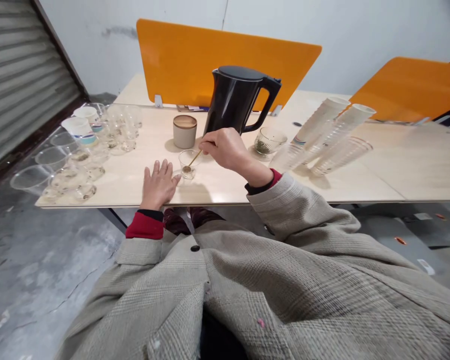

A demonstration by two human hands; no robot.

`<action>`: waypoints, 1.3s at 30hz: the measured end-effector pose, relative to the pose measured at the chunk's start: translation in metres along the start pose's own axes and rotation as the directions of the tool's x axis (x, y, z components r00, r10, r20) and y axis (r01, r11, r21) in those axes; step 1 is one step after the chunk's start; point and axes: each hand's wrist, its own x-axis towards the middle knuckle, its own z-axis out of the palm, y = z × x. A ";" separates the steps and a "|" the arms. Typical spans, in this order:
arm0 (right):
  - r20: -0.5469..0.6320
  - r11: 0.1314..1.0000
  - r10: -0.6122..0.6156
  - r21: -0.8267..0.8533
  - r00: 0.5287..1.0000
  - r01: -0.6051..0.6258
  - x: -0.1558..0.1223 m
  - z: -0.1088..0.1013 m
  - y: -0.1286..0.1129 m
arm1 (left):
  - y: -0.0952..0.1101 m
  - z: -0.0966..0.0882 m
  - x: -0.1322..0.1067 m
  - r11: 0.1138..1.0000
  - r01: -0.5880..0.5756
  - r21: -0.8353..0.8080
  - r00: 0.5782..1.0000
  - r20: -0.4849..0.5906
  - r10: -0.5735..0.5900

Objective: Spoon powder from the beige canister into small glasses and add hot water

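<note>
My right hand (227,150) pinches a thin wooden stick (195,158), its lower end inside a small clear plastic cup (182,161). Brown bits lie at the bottom of that cup. Flat on the table, with fingers spread, my left hand (159,185) rests just left of the cup; the thumb reaches close to its base, and I cannot tell if it touches. A grey canister with a wooden lid (185,131) stands behind the cup. Right of my right hand is a glass bowl (271,141) holding dark green leaves.
A black electric kettle (234,97) stands behind my right hand, before an orange divider (180,55). Several used plastic cups (56,157) and paper cups (78,129) crowd the table's left end. Stacks of cups (322,130) lean at the right. The table's front edge (217,204) runs close to me.
</note>
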 end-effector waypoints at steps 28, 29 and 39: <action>-0.519 0.862 0.339 0.505 0.785 -0.038 -0.047 -0.087 0.062 | -0.002 0.002 0.000 1.000 -0.005 -0.018 1.000 -0.008 0.005; -0.566 0.866 0.370 0.497 0.737 -0.054 -0.052 -0.093 0.071 | -0.002 0.002 0.001 1.000 -0.005 -0.017 1.000 -0.007 0.005; -0.509 0.744 0.523 -0.120 0.684 -0.657 -0.035 -0.100 0.172 | -0.006 0.002 0.006 1.000 0.005 -0.026 1.000 0.000 -0.005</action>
